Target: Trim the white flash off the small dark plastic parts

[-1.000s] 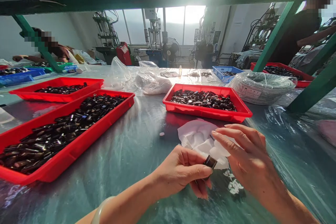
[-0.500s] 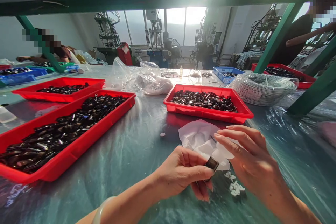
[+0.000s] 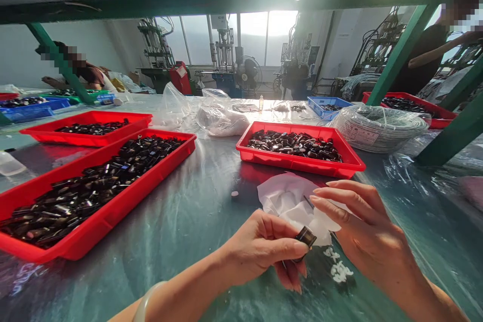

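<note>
My left hand (image 3: 264,249) pinches a small dark, glossy rectangular piece (image 3: 306,236) between thumb and fingers, one end facing right. Close on its right is my right hand (image 3: 372,234), fingers bent together around a thin dark tool (image 3: 308,202). The tool's tip pokes out by the fingertips, and most of its length is hidden. Beneath both hands lies a crumpled sheet of thin white paper (image 3: 279,196). Small white bits (image 3: 340,271) are heaped on the table below my right hand. A single white bit (image 3: 234,193) lies farther left.
Red trays (image 3: 298,162) (image 3: 113,221) (image 3: 90,137) full of dark pieces stand ahead and to the left. A wrapped cable coil (image 3: 377,128), plastic bags (image 3: 222,118) and a blue tray (image 3: 328,105) lie farther back. Green posts (image 3: 402,55) frame the table; two people are beyond.
My right hand has shifted very slightly, and a bit more of the thin tool shows. The left hand keeps the dark piece in the same place.
</note>
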`<state>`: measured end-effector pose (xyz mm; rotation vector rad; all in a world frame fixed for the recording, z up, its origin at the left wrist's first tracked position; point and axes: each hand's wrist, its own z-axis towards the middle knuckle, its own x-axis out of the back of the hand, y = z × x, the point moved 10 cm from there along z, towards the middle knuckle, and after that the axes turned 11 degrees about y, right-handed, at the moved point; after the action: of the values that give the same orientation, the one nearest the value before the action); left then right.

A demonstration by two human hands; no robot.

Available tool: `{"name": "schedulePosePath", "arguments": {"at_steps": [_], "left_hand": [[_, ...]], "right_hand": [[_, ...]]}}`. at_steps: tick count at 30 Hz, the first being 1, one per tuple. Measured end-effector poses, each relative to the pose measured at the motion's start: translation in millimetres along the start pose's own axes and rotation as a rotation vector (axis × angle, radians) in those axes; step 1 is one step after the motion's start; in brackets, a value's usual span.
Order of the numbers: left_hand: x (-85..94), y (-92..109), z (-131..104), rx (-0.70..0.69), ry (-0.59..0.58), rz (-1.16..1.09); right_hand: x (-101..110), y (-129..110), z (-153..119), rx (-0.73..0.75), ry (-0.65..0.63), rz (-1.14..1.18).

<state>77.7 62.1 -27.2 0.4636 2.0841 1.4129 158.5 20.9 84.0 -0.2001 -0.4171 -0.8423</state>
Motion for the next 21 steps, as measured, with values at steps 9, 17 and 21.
{"name": "schedulePosePath", "arguments": {"at_steps": [9,17,21], "left_hand": [[-2.3,-2.3,-0.2,0.013,-0.019,-0.011],[0.3,-1.0,-1.1,0.035,-0.002,-0.088],[-1.2,-0.8,-2.2,0.043,-0.022,-0.124]], "right_hand": [[2.0,-2.8,3.2,0.019,-0.001,-0.008],[2.6,0.6,1.3,0.025,0.007,-0.027],[3.6,3.1,-0.2,0.024,0.012,-0.027]]}}
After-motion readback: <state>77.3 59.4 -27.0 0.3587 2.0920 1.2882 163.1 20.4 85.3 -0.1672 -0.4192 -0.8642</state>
